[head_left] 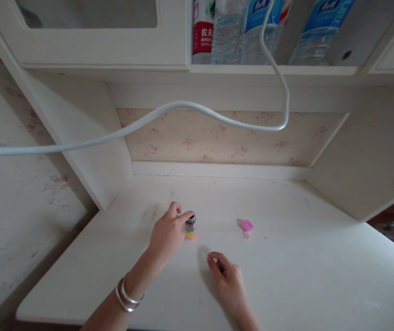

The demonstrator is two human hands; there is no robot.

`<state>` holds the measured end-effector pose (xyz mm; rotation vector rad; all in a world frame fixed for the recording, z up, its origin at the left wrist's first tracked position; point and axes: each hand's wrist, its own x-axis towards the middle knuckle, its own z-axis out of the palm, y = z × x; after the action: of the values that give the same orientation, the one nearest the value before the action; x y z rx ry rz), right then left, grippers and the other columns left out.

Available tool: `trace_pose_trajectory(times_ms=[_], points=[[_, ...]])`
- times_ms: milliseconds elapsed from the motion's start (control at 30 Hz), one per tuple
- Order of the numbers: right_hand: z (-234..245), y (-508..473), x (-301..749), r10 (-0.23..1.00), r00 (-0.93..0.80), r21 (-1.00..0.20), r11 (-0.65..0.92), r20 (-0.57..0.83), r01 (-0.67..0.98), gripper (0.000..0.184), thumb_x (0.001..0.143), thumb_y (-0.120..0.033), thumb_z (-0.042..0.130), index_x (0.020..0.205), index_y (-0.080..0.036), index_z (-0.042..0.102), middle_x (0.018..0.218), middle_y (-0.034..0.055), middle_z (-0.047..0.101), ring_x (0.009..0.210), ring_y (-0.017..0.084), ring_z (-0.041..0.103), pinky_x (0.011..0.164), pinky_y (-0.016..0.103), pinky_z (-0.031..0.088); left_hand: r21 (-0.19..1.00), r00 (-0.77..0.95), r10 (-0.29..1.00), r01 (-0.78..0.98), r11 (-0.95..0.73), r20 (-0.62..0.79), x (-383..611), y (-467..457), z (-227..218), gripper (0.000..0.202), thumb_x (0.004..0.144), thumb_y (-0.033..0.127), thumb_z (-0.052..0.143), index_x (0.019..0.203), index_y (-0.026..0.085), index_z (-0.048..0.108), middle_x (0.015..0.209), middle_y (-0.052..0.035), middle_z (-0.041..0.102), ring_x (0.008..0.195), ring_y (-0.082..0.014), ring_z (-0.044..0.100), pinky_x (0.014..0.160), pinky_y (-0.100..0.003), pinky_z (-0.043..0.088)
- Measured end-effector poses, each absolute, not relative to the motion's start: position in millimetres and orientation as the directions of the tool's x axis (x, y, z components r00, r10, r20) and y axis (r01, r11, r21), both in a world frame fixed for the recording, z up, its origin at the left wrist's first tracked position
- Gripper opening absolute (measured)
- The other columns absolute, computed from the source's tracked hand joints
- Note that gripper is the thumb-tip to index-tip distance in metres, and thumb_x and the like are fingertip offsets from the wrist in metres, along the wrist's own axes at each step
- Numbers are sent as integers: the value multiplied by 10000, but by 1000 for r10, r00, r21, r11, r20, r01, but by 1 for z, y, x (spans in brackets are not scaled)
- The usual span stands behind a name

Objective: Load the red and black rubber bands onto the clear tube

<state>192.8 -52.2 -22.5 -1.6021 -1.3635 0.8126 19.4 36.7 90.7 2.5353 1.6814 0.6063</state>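
Beyond the narrow right grip (pixel 230 281) lies a pink piece (pixel 248 225); left grip (pixel 168 231) at a jar (pixel 190 228), hold unclear

Smooth, softly sheened white finish on the broad, lightly marked worktop (pixel 286 276); glossy-looking sides on the small multicoloured jar with a dark top (pixel 190 228); smooth plastic look to the little bright-pink piece (pixel 248 225). Polished silver metal in the paired bangles (pixel 131 302). Crinkled clear plastic in the blue-labelled bottles (pixel 229 41), matt paper look to the floral wallpaper (pixel 197 140).
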Motion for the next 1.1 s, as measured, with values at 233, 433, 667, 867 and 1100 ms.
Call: trace_pose_trajectory(times_ms=[233,433,667,867,1100], points=[[-22,-53,193,981,186,-907,-30,53,420,412,862,-500,449,871,-156,674,517,-50,370,479,99,328,472,226,205,230,372,894,874,-428,249,21,40,90,485,811,46,422,1121,366,614,1039,4,450,684,-63,525,693,-190,431],[-25,-53,194,982,183,-905,-27,56,425,400,860,-491,454,879,-160,677,515,-50,374,478,101,337,472,225,206,206,383,894,879,-430,232,24,42,92,471,815,54,433,1133,359,600,1034,4,454,728,-73,536,697,-192,421],[-26,-52,194,979,188,-905,-7,81,425,378,862,-467,461,867,-161,683,509,-50,384,472,97,338,469,220,217,169,403,882,878,-448,244,27,43,94,412,800,41,455,1015,338,643,991,12,457,771,-83,520,687,-186,400],[-21,-53,193,979,179,-900,7,94,436,384,859,-470,463,868,-159,688,502,-48,392,466,99,350,471,220,227,171,399,892,884,-435,211,28,44,95,418,782,28,463,996,331,657,981,11,473,790,-82,533,689,-180,405],[-23,-53,193,976,191,-905,10,101,426,392,852,-478,467,851,-161,698,483,-47,402,453,99,348,462,221,227,231,364,892,874,-427,269,26,42,98,446,805,39,447,1030,358,662,1013,14,486,713,-60,550,685,-181,424]])
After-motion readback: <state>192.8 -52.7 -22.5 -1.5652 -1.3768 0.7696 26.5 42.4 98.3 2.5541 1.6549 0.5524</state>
